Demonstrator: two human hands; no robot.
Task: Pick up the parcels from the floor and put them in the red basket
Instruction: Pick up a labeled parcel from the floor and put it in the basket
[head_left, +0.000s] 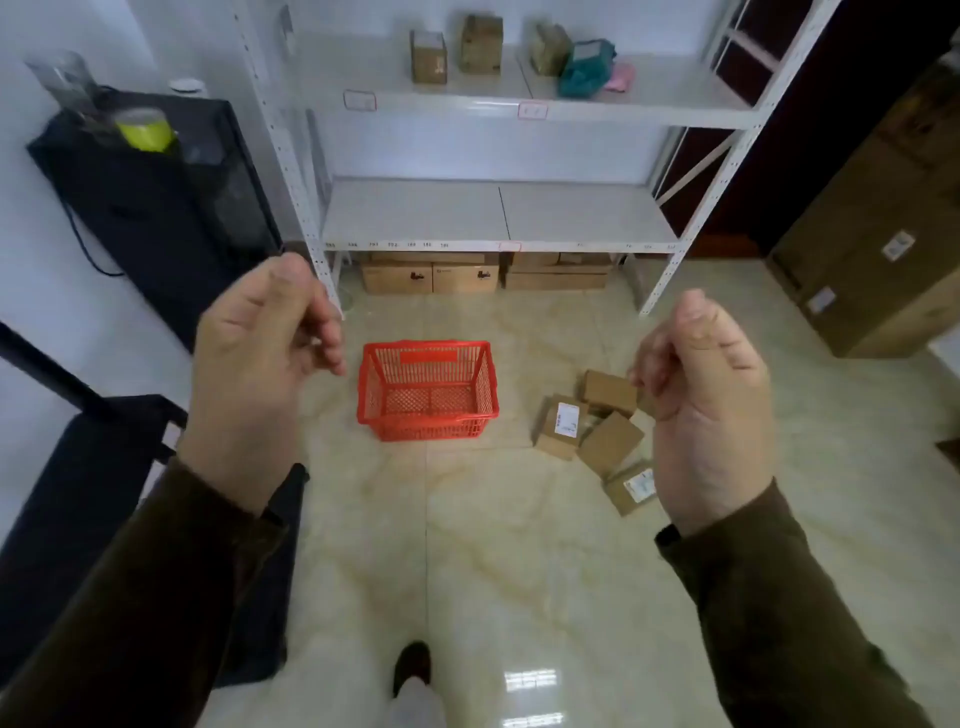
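A red plastic basket (427, 348) stands on the tiled floor ahead of me with nothing inside it. To its right lies a loose pile of several small brown cardboard parcels (597, 431), some showing white labels. My left hand (254, 374) is raised in front of me, left of the basket, fingers loosely curled, holding nothing. My right hand (706, 410) is raised at the right, fingers curled in and with nothing in them; it hides part of the parcel pile.
A white metal shelf rack (493, 218) stands behind the basket, with boxes and bags on its top shelf and cartons (431, 275) under it. A black cabinet (156, 208) is at the left, a black bag (104, 493) lower left, large cartons (872, 260) at right.
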